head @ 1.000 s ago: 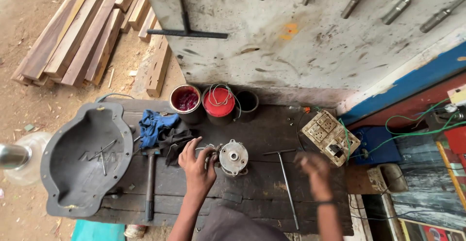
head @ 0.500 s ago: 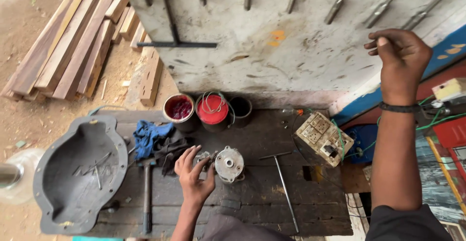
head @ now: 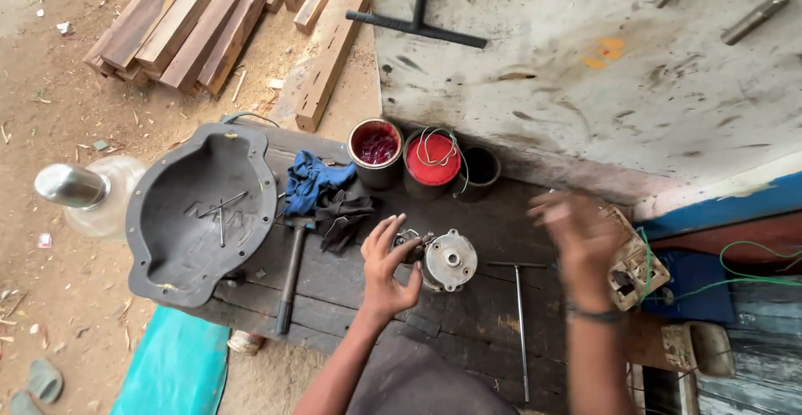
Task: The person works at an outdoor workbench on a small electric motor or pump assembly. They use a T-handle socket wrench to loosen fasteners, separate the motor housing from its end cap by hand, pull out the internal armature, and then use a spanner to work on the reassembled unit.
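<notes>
Both hands hang over the dark, stained wooden tabletop (head: 493, 298). Left hand (head: 386, 266) rests against the left side of a round grey cast-metal motor housing (head: 448, 259) near the middle of the tabletop, fingers spread and loosely curled, not clamped on it. Right hand (head: 576, 244) is raised over the right part of the tabletop, blurred, fingers apart, holding nothing that shows.

At the left end lies a big dark grey metal cover shaped like a shallow basin (head: 200, 214), with a few thin metal bits inside. Between it and the housing lie a crumpled blue cloth (head: 313, 183) with a dark rag (head: 342, 214) beside it, and a hammer with a long dark handle (head: 292, 273) pointing toward the near edge. At the far edge stand a tin of red stuff (head: 376, 152), a red-lidded tin with wire on top (head: 433, 162) and a small dark tin (head: 482, 168). Right of the housing lies a slim T-handled metal rod (head: 520, 315).
</notes>
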